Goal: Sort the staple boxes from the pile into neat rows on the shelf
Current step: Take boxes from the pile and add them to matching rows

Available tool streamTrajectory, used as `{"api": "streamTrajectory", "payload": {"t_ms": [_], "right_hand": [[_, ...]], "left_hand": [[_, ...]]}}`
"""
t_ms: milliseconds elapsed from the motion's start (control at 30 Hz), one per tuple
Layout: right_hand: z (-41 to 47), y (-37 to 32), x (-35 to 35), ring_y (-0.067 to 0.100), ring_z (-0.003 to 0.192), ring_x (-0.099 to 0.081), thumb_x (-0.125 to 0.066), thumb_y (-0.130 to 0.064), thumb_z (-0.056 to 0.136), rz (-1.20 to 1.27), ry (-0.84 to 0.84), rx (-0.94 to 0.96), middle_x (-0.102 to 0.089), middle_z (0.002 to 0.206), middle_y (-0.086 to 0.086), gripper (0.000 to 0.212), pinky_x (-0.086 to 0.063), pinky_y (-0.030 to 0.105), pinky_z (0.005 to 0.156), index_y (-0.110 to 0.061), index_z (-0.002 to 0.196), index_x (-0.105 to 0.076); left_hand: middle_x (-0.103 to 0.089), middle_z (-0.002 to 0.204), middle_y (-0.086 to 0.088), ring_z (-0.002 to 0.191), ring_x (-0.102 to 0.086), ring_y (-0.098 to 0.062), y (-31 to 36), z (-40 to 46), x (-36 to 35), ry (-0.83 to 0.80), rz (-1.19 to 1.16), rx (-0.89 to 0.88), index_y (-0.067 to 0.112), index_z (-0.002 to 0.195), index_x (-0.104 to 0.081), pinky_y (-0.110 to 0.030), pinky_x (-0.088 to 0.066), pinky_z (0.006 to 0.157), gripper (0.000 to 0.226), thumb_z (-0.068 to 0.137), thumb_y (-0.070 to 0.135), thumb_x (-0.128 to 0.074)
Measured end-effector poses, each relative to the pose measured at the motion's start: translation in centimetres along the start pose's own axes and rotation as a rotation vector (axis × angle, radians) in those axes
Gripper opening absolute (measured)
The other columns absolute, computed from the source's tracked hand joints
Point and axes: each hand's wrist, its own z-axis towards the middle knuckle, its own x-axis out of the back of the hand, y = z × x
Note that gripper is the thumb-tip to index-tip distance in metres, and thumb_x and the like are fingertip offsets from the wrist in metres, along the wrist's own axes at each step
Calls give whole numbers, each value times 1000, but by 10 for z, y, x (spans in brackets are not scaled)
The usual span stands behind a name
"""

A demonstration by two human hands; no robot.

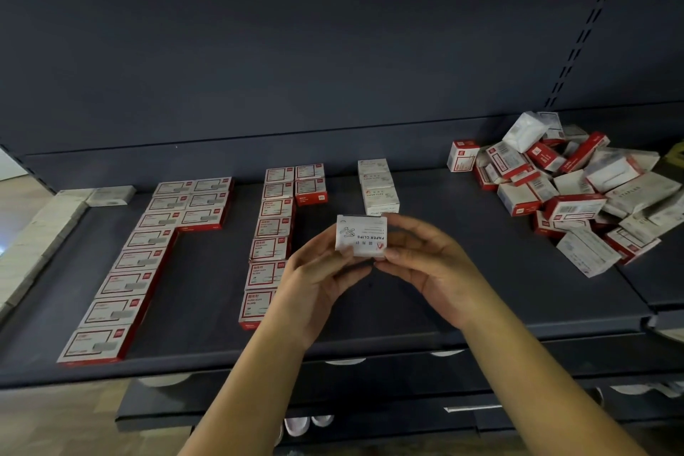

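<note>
White box (361, 235) marked PAPER CLIPS, pinched at its two ends between left hand (318, 279) and right hand (425, 263), held above the shelf (425, 307), print upside down to the wearer. Long axis running left to right, across the line of the short white row (378, 186) just behind it. Probably bound for the front of that row, straight ahead of both hands, right hand slightly nearer. Pile (570, 189) well apart, far right. Red-edged rows (266, 233) to the left.
</note>
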Motion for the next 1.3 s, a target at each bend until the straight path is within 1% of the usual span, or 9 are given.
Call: {"api": "streamTrajectory", "payload": {"t_ms": [167,300,633,767,833,933,1067,1200,1300], "right_hand": [[2,3,0,25,98,-65,-76,-4,66,-47,6,3,-69,103,12,45,-54,32,81,-12,109,-62],[3,3,1,19,77,-62,-63,-23,73,-74,111,-21,-67,79,6,17,-54,31,74,-11,85,-63],[-1,2,-9,12,71,-60,-69,-33,78,-343,15,65,-62,79,1,46,-49,25,58,-28,120,-51],[-5,4,-7,11,83,-61,-75,-28,70,-499,-60,100,-58,92,3,63,-52,23,72,-43,125,-47],[-7,6,-5,3,96,-57,-79,-25,70,-726,-77,183,-54,103,-10,66,-49,19,84,-47,123,-46],[-4,13,-3,-1,100,-49,-77,-34,70,-1080,-65,449,-44,106,-17,56,-43,11,83,-37,119,-51],[10,20,14,5,99,-46,-75,-33,67,-1183,76,564,-49,105,-8,55,-40,11,81,-15,117,-60],[26,38,44,26,92,-49,-85,-22,62,-1365,228,515,-59,97,7,58,-44,29,76,-5,114,-65],[36,55,59,33,82,-51,-86,-21,61,-1437,313,458,-60,90,11,55,-51,42,67,-2,109,-67]], "left_hand": [[-66,113,-16,106,-63,-26,-3,1,-1,116,-7,-5,3,122,-58,-30,-54,82,40,83,13,-61],[-70,102,-12,97,-67,-22,2,2,-1,139,2,-14,6,118,-60,-27,-55,73,40,78,12,-64],[-66,83,-1,80,-62,-15,-1,10,0,157,173,-24,16,97,-67,-27,-51,71,32,69,27,-76],[-69,84,-3,79,-64,-16,-1,13,3,100,277,-19,20,91,-70,-27,-51,71,38,58,35,-78],[-69,82,-1,78,-63,-14,0,15,4,99,274,-21,19,90,-69,-25,-51,68,35,60,32,-81],[-69,82,0,82,-62,-14,-2,17,2,102,294,-24,14,93,-67,-26,-49,71,33,65,30,-75],[-68,85,0,82,-64,-13,-3,24,-2,189,330,-10,15,96,-65,-27,-50,72,39,67,41,-66],[-69,89,8,82,-64,1,-9,30,14,268,671,-65,27,93,-64,-14,-48,71,9,87,30,-59],[-66,94,13,91,-61,0,-19,32,24,246,960,-96,26,100,-66,-9,-45,78,13,89,24,-61]]}}
